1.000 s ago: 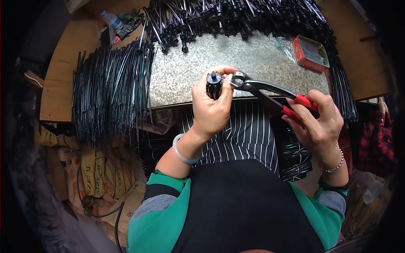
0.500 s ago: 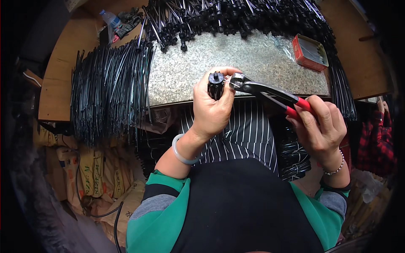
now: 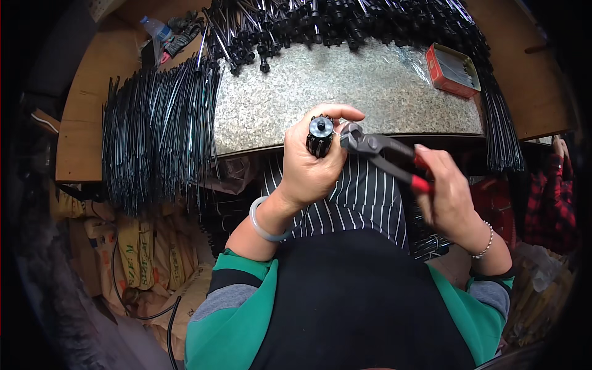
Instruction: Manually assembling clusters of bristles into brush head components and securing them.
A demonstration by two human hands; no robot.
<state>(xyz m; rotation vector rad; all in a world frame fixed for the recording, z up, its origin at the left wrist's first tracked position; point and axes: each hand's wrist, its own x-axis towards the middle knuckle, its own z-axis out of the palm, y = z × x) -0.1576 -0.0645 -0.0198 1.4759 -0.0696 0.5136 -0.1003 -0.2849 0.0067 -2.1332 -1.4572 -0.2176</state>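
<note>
My left hand (image 3: 314, 154) is wrapped round a black ribbed cylindrical part (image 3: 320, 128), whose round end with a small central stub faces up. Thin wire (image 3: 336, 133) sticks out of its right side. In my right hand (image 3: 449, 194) are end-cutting pincers (image 3: 376, 147) with dark metal jaws and red handle grips. Their jaws are at the wire, just beside my left thumb. The handles are spread somewhat apart, and the lower part of the black piece is hidden in my left palm.
A speckled stone-look board (image 3: 271, 111) lies under the work. Thin black rods (image 3: 157, 135) are heaped at the left, and rods with black ends (image 3: 333, 21) pile up at the back. A red box (image 3: 453, 71) stands at the right. Beyond it, another person's checked sleeve (image 3: 549, 206) shows.
The pincers have turned and their handles have spread wider. My right hand has shifted left and a little down. The black part in my left hand has moved slightly down and right.
</note>
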